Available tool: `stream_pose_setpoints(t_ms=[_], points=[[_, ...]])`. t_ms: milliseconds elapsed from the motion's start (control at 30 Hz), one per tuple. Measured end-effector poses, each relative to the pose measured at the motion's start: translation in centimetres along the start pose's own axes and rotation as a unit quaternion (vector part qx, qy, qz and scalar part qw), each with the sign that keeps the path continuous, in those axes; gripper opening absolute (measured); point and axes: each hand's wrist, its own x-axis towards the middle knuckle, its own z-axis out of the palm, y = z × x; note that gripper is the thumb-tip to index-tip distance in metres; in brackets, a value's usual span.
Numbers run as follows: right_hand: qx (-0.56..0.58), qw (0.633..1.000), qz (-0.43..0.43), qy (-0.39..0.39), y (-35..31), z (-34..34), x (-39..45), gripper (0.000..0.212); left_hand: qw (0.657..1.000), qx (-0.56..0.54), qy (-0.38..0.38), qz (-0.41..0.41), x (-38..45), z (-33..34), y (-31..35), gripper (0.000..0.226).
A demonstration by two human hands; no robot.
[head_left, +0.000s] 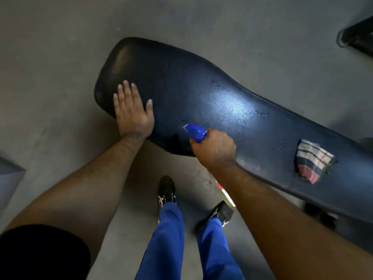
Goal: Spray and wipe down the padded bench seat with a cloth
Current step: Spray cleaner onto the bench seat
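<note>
You are spraying: your right hand (215,147) grips the blue spray bottle (195,131), your left hand (132,111) lies flat and open on the bench seat (201,93), so next fetch the checked cloth (311,160) near its right end.

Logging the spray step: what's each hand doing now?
Left hand: open, flat on the bench seat.
Right hand: closed on the spray bottle.

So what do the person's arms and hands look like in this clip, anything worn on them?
Both forearms are bare, and the left hand and right hand wear no gloves; no rings, watch or wristband show. A black short sleeve covers the left upper arm at the frame's lower left. The right upper arm is out of frame, so its sleeve cannot be seen.
</note>
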Motion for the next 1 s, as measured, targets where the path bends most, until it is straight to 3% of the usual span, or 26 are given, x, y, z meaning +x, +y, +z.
stream_pose_setpoints(t_ms=[167, 233, 400, 567, 1000], points=[[0.030, 0.999, 0.022, 0.005, -3.2, -0.5, 1.0, 0.032, 1.000, -0.026, -0.016, -0.002, 0.4, -0.4, -0.2, 0.067], [0.041, 0.999, 0.007, 0.010, -5.1, -1.0, 1.9, 0.033, 0.999, -0.053, -0.005, -0.003, 0.9, -0.7, -1.0, 0.063], [0.025, 0.998, -0.048, 0.014, -11.2, -2.1, 4.5, 0.036, 0.991, -0.075, 0.000, -0.106, 3.7, -1.1, -3.7, 0.067], [0.031, 0.996, -0.080, 0.002, -15.5, -2.1, 6.4, 0.032, 0.991, -0.084, -0.020, -0.107, 3.7, -0.5, -3.9, 0.063], [0.102, 0.994, 0.010, 0.034, -11.6, -3.0, 4.3, 0.044, 0.992, -0.064, -0.065, -0.090, 2.8, -3.1, -1.8, 0.062]])
